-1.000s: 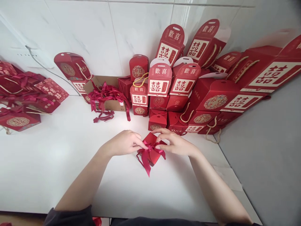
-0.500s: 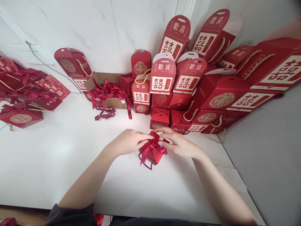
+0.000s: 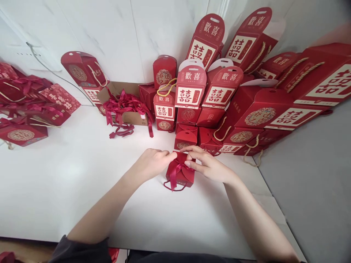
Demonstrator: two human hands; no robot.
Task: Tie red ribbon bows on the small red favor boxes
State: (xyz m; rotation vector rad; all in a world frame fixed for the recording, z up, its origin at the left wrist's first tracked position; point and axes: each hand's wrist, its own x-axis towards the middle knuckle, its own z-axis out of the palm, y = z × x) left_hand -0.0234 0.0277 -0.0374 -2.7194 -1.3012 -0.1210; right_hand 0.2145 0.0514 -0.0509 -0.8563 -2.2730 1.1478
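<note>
A small red gift box [image 3: 179, 179] stands on the white table, with its flaps folded over at the top. A shiny dark-red ribbon bow [image 3: 173, 177] lies over the closure, and a dark-red cord handle [image 3: 175, 189] hangs at the near side. My left hand [image 3: 155, 162] is closed, its thumb and forefinger pinching at the box's far left edge. From the right, my right hand [image 3: 204, 165] grips the box's top beside the bow, with bent fingers and the thumb near the knot. Part of the bow is hidden under the right fingers.
A cardboard box [image 3: 134, 118] of loose red ribbons stands at the back, with a ribbon piece [image 3: 122, 130] before it. Stacked red boxes [image 3: 190, 87] fill the back right along the grey wall [image 3: 315, 175]. More ribboned boxes [image 3: 24, 133] are at the left.
The gift box has turned so that its near side faces me more squarely. My left fingers have curled in from a more stretched pose. The right hand stays at the bow.
</note>
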